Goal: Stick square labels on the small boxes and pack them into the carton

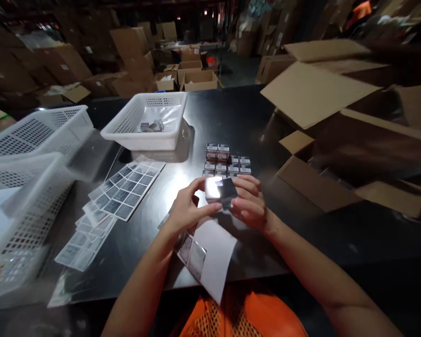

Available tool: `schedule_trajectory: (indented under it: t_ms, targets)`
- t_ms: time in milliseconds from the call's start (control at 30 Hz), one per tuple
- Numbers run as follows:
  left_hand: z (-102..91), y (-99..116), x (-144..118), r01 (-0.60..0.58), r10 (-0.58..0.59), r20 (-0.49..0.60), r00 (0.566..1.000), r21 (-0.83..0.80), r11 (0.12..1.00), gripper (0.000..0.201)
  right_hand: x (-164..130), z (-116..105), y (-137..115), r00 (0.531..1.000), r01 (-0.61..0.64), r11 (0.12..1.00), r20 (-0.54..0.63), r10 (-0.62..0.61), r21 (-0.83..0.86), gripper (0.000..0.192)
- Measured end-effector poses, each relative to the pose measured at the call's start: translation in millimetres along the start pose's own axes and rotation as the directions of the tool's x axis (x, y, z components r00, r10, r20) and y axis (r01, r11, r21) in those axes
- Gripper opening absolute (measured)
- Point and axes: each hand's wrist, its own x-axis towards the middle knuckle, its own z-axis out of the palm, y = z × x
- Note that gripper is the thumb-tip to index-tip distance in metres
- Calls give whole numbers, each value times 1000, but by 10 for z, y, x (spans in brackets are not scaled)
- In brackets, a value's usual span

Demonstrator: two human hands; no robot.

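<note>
Two bare hands steady a small glossy box [215, 188] above a dark table [287, 248], between its near edge and the rows of packaged boxes [221, 167] beyond. The left hand [185, 208] grips the left side, thumb and forefinger parted by the box's width; the right hand [249, 201] holds the opposite side with curled fingers. Below, a partly used label sheet [217, 255] (its white corner juts past the near edge) lies near the left wrist. More label sheets [129, 189] fan out toward the left, and a white basket [140, 135] stands by the far edge.
</note>
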Motion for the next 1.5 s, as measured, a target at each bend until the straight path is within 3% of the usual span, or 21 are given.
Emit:
schedule_trajectory:
  t_ms: [67, 133, 167, 267, 367, 467, 567, 633, 933, 1200, 1500]
  targets:
    - [24, -16, 1, -61, 62, -46, 997, 14, 998, 68, -3, -67, -39, 999, -41, 993, 18, 39, 108, 30]
    - [43, -27, 5, -136, 144, -98, 985, 87, 987, 63, 3, -197, -12, 968, -248, 937, 24, 250, 245, 48]
    - [52, -37, 6, -181, 198, -111, 974, 149, 972, 61, 5, -267, 9, 927, -359, 873, 20, 374, 329, 52]
    - [91, -91, -2, -317, 362, -82, 929, 332, 888, 54, 4, -414, 38, 765, -541, 617, 30, 643, 572, 27]
    - [144, -155, -28, -404, 449, -8, 894, 424, 811, 53, 16, -435, -13, 573, -694, 330, 213, 792, 640, 9]
    - [187, -178, -53, -418, 460, 27, 888, 470, 778, 54, 38, -408, -82, 364, -832, 41, 489, 793, 554, 34]
    - [208, -167, -65, -412, 464, 13, 886, 483, 773, 51, 40, -381, -116, 261, -863, -82, 580, 772, 498, 62]
    - [213, -159, -70, -405, 454, 17, 891, 479, 778, 51, 30, -364, -122, 232, -864, -113, 588, 774, 490, 67]
    - [222, -129, -76, -422, 473, 27, 881, 498, 758, 48, 35, -328, -148, 185, -878, -130, 575, 797, 461, 74]
    - [214, -115, -76, -446, 500, 35, 865, 510, 736, 45, 55, -323, -174, 203, -895, -67, 537, 819, 440, 69]
    - [219, -100, -69, -456, 511, 35, 859, 508, 731, 46, 64, -332, -177, 195, -888, -90, 545, 815, 451, 69]
